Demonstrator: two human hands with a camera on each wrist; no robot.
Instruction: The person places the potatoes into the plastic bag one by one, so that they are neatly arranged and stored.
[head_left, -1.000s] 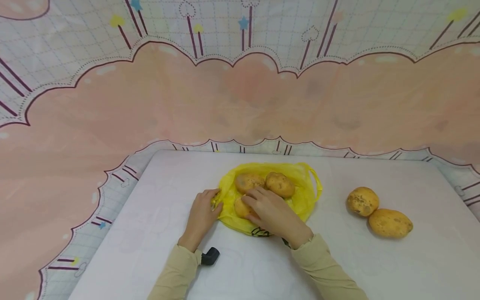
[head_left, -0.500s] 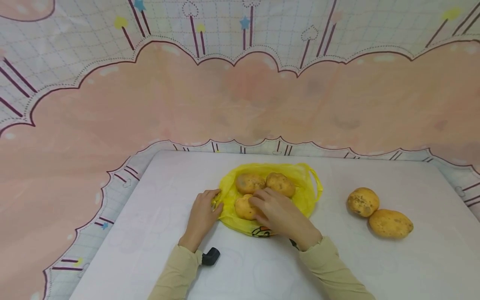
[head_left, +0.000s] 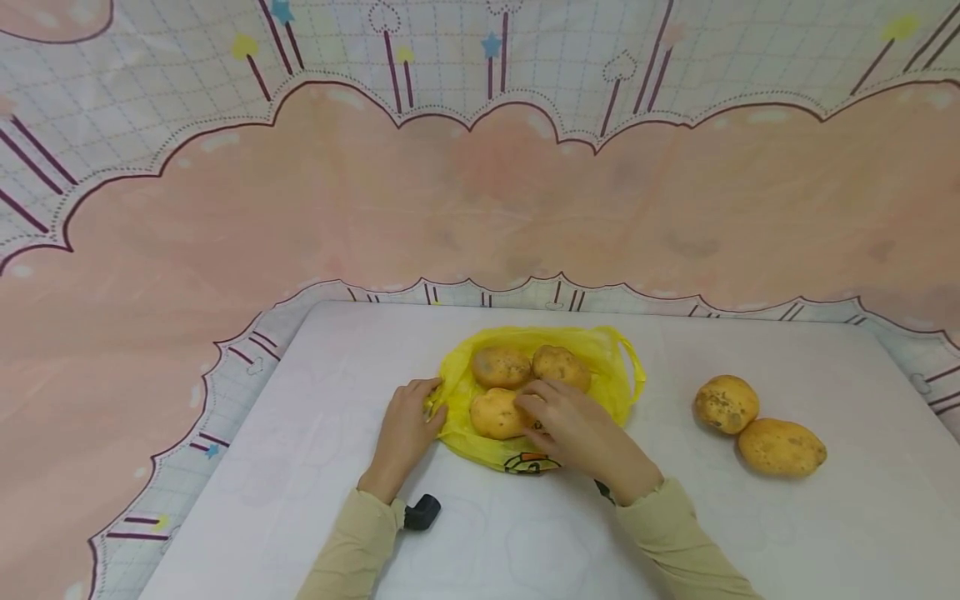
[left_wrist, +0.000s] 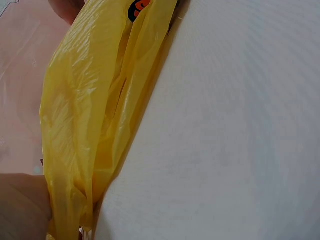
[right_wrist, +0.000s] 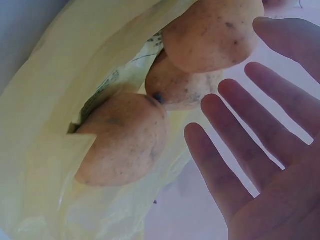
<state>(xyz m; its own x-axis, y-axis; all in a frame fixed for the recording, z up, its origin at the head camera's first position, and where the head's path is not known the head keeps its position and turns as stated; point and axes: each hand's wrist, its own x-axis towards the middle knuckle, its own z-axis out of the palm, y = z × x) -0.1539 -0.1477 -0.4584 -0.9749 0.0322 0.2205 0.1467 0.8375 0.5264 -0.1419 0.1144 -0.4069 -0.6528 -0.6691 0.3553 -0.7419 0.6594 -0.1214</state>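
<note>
A yellow plastic bag lies spread on the white table with three potatoes in it: a front potato, a back left potato and a back right potato. My left hand holds the bag's left edge, thumb and fingers on either side of the plastic; its thumb lies against the bag in the left wrist view. Over the bag's right front is my right hand, partly covering the front potato. The right wrist view shows this hand with straight, spread fingers and nothing in it.
Two more potatoes, a round one and a longer one, lie together on the table to the right. The bag's handle loop sticks out on its right. A patterned cloth hangs behind the table.
My right hand has drawn back to the right, off the front potato, uncovering more of it. My left hand stays at the bag's left edge.
</note>
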